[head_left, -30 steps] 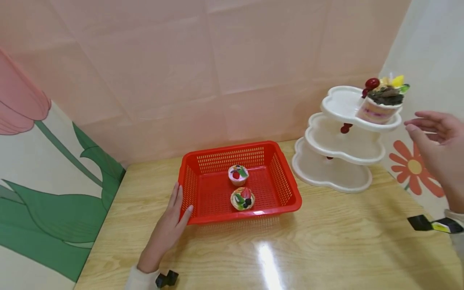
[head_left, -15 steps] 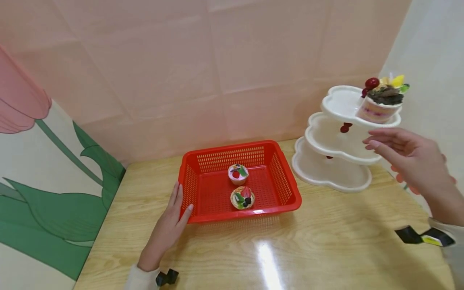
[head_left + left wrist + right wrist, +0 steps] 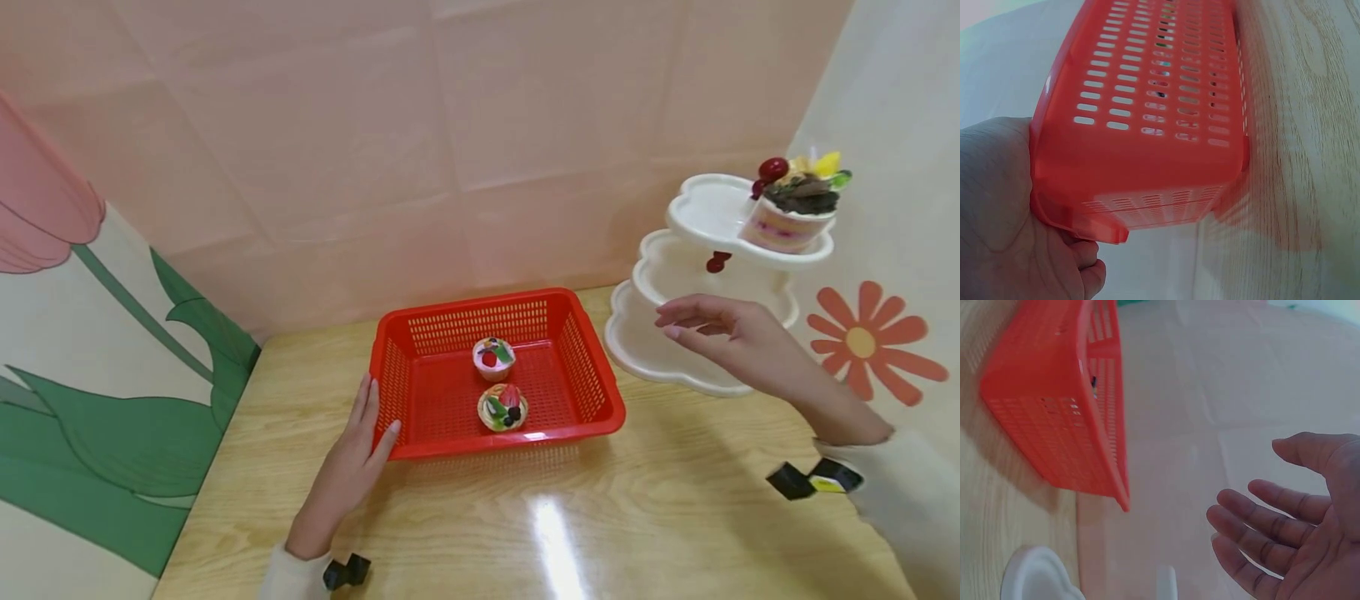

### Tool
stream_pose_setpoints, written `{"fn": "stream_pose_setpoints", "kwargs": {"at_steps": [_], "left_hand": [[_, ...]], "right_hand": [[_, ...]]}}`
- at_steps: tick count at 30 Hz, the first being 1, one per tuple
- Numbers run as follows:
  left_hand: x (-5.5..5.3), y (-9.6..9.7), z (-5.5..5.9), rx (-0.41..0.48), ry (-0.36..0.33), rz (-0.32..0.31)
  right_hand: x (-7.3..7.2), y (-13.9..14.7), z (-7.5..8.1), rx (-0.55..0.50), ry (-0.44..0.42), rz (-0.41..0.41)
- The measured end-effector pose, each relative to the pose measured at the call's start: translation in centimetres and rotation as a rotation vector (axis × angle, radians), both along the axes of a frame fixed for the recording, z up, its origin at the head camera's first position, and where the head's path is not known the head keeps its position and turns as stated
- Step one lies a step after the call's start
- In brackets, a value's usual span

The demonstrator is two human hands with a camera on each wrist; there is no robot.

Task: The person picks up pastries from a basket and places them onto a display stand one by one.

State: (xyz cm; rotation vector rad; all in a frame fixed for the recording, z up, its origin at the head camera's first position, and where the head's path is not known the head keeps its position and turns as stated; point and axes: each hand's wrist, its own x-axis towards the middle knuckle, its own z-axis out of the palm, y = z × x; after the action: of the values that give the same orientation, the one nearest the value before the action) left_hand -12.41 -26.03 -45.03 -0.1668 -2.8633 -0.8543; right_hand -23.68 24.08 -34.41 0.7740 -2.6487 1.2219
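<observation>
My left hand (image 3: 351,467) holds the front left corner of a red plastic basket (image 3: 615,417), with the thumb over the rim and the fingers along the left side. In the left wrist view, fingertips (image 3: 1091,265) show beyond the rim's end. Inside the basket sit a small pink-topped cupcake (image 3: 492,360) and, nearer me, a fruit tart (image 3: 502,408). My right hand (image 3: 738,342) hovers in the air before the lower tiers of a white three-tier cake stand (image 3: 705,217). Its fingers are loosely bent, and the right wrist view shows the palm holding nothing.
On the stand's top tier, at the right, rests a larger cup cake (image 3: 791,217) with chocolate, cherries and yellow fruit. The basket and stand share a wooden table (image 3: 637,508). A pink covering (image 3: 337,167) rises behind, and a flower-printed sheet (image 3: 877,350) is at the right.
My right hand has moved left and down from beside the top tier to in front of the lower tiers, still holding nothing. The left hand and the basket have stayed in place.
</observation>
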Motion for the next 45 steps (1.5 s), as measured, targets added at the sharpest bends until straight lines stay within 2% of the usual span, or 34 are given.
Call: {"fn": "stream_pose_setpoints", "kwargs": {"at_steps": [6,13,18,24,31,38,45], "left_hand": [[0.1,0.0,0.0,0.003,0.009,-0.003],[0.1,0.2,0.0,0.011,0.005,-0.011],[0.1,0.3,0.1,0.014,0.014,-0.012],[0.1,0.3,0.2,0.015,0.013,-0.012],[0.0,0.2,0.3,0.019,0.003,-0.002],[-0.1,0.1,0.2,0.016,0.019,-0.006],[-0.1,0.3,0.2,0.024,0.010,-0.001]], "right_hand": [[-0.4,-2.4,-1.0,0.039,0.073,0.158],[-0.4,-4.7,-2.1,0.115,0.038,0.214],[-0.8,-6.0,-2.3,0.170,0.056,0.271],[-1.8,-7.7,-1.2,0.216,0.066,0.335],[-3.1,-10.0,0.9,0.259,0.008,0.365],[-4.3,-12.3,1.3,0.263,-0.019,0.398],[-6.1,-13.9,1.3,0.188,-0.083,0.436]]}}
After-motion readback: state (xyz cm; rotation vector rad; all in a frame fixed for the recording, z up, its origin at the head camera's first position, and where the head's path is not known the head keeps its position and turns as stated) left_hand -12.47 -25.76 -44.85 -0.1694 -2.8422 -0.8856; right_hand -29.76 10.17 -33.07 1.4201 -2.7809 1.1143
